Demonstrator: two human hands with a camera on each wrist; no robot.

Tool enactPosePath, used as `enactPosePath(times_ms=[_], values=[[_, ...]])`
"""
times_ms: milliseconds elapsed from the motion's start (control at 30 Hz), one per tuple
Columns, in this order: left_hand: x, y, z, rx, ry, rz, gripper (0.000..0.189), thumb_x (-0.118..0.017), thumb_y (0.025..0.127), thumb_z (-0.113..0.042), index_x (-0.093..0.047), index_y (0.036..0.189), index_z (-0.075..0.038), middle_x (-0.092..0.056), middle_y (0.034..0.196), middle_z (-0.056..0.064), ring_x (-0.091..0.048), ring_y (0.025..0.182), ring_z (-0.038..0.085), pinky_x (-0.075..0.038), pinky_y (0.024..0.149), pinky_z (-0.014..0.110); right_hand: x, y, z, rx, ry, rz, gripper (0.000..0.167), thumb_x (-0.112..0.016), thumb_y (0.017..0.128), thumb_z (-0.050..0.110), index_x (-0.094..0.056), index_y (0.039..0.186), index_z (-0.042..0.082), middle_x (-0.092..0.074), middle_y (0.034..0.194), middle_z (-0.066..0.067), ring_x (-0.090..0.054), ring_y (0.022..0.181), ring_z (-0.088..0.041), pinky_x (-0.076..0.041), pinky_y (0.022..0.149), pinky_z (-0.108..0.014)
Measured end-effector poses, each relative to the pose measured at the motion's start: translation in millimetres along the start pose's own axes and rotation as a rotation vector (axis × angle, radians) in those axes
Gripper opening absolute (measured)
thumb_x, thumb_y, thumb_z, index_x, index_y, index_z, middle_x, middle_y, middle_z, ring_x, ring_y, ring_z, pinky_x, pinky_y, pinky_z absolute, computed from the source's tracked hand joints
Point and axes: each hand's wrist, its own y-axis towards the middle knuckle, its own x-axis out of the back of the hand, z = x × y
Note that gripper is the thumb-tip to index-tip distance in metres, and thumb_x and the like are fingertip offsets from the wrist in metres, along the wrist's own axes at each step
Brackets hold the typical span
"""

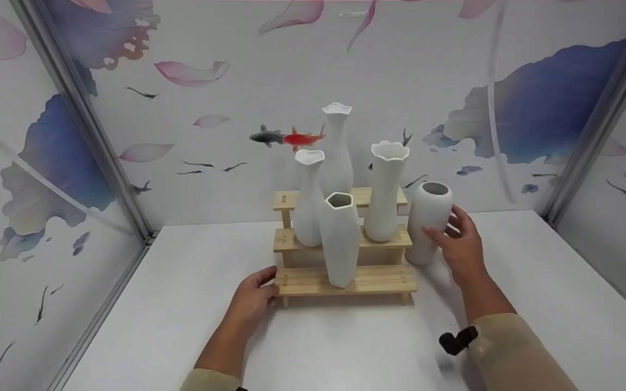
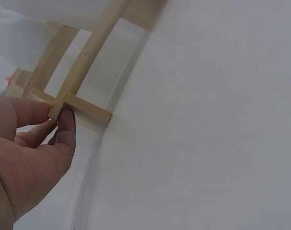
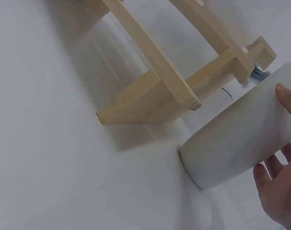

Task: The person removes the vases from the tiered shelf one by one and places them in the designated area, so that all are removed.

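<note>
Well, hands (image 1: 252,297) (image 1: 464,251) hold a stepped wooden stand (image 1: 382,279) and smooth rounded vase (image 1: 427,220).

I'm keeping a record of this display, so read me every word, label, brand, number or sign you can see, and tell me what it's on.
No text can be read here.
Wooden stand: small dark marks near the shelves' left end in the head view, too small and blurred to read.
White vases: no writing shows.
Wall: painted pictures, no readable words.
</note>
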Motion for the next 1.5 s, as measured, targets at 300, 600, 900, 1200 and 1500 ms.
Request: enactPosePath(times_ms=[300,600,900,1200,1500], values=[[1.0,1.2,0.3,0.002,-0.008,0.005,0.056,-0.054,0.106,-0.006,-0.044,0.161,-0.002,-0.043,0.169,0.019,-0.055,0.149,0.034,-0.045,0.123,0.050,-8.8,-20.2,17.2,0.019,0.002,-0.124,0.088,-0.083,0.094,0.040,-0.034,0.167,0.029,-0.040,0.171,-0.005,-0.040,0.159,-0.027,-0.039,0.129,-0.047],[1.3,0.1,-1.0,-0.005,0.004,-0.008,0.056,-0.055,0.105,-0.006,-0.045,0.160,-0.002,-0.044,0.168,0.020,-0.053,0.150,0.037,-0.045,0.124,0.052,-21.4,-43.4,46.8,0.075,0.054,-0.201,0.077,-0.082,0.095,0.037,-0.043,0.162,0.029,-0.046,0.165,-0.003,-0.044,0.154,-0.023,-0.042,0.127,-0.044],[2.7,1.0,-0.7,0.016,-0.006,-0.019,0.055,-0.056,0.105,-0.006,-0.048,0.159,-0.004,-0.045,0.168,0.017,-0.053,0.150,0.035,-0.045,0.124,0.052,-42.6,-71.6,72.2,0.158,0.095,-0.159,0.069,-0.081,0.097,0.034,-0.048,0.158,0.026,-0.054,0.154,-0.003,-0.053,0.143,-0.019,-0.048,0.122,-0.039],[3.8,1.6,-0.1,0.008,-0.003,-0.019,0.055,-0.056,0.106,-0.009,-0.047,0.160,-0.005,-0.045,0.168,0.017,-0.053,0.151,0.035,-0.044,0.124,0.053,-59.7,-92.6,82.7,0.209,0.106,-0.015,0.068,-0.080,0.097,0.035,-0.049,0.157,0.023,-0.056,0.147,-0.006,-0.058,0.135,-0.016,-0.050,0.116,-0.026],[1.7,2.9,3.6,-0.004,-0.013,-0.002,0.056,-0.055,0.106,-0.007,-0.045,0.160,-0.001,-0.044,0.168,0.020,-0.054,0.149,0.035,-0.046,0.122,0.051,-74.0,-99.6,72.4,0.179,0.102,0.154,0.069,-0.081,0.097,0.032,-0.049,0.157,0.024,-0.057,0.151,-0.003,-0.059,0.137,-0.019,-0.054,0.108,-0.023]])
